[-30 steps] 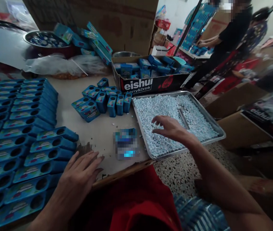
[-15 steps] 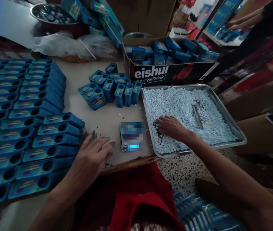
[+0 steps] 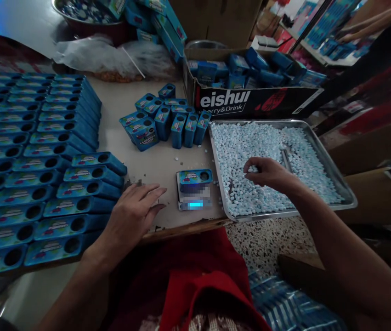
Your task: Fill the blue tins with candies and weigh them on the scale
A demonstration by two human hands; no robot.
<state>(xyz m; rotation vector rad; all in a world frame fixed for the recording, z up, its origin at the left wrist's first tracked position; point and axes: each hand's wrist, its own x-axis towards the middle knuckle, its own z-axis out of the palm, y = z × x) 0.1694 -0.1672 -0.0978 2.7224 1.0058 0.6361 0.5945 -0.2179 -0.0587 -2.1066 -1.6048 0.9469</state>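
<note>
My right hand is raised over a metal tray of small pale-blue and white candies. Its fingers are curled closed, with some pale candies showing between them. Palm down, my left hand rests on the table with its fingers stretched out and nothing in it. Between the hands, a blue box with a round hole in its top sits on a small digital scale. The scale's display is lit blue; its digits are blurred out.
Rows of blue boxes cover the table's left side. Several more boxes stand behind the scale. A printed carton full of blue boxes borders the tray. A metal strip lies among the candies. A person's arms show at the far right.
My right hand has lifted out of the candies and moved right, its fingers now curled. My left hand stays flat on the table. The view has shifted slightly.
</note>
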